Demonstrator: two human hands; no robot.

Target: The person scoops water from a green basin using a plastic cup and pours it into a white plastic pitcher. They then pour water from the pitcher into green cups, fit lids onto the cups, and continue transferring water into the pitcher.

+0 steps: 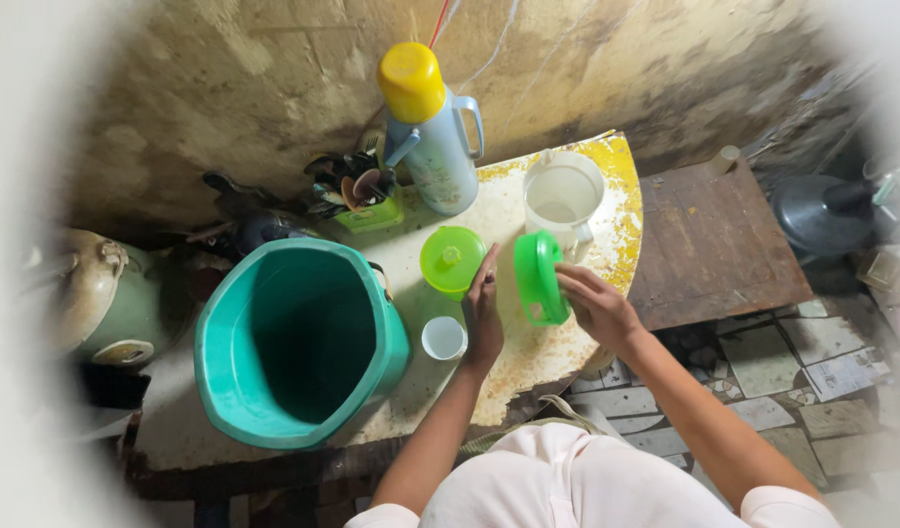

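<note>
Both bare hands meet over the worn, yellow-flecked table: the right hand pinches a smooth green plastic lid by its rim, holding it on edge, while the left hand rests with fingers straight and flat against the lid's other side, gripping nothing. To my eye a steady two-sided hold suits such slick, thin plastic, with the lid kept low over the tabletop. Just behind stands a translucent white jug, uncovered; nearby sit a round lime container, a small white cup, a deep teal bucket and a yellow-capped flask.
</note>
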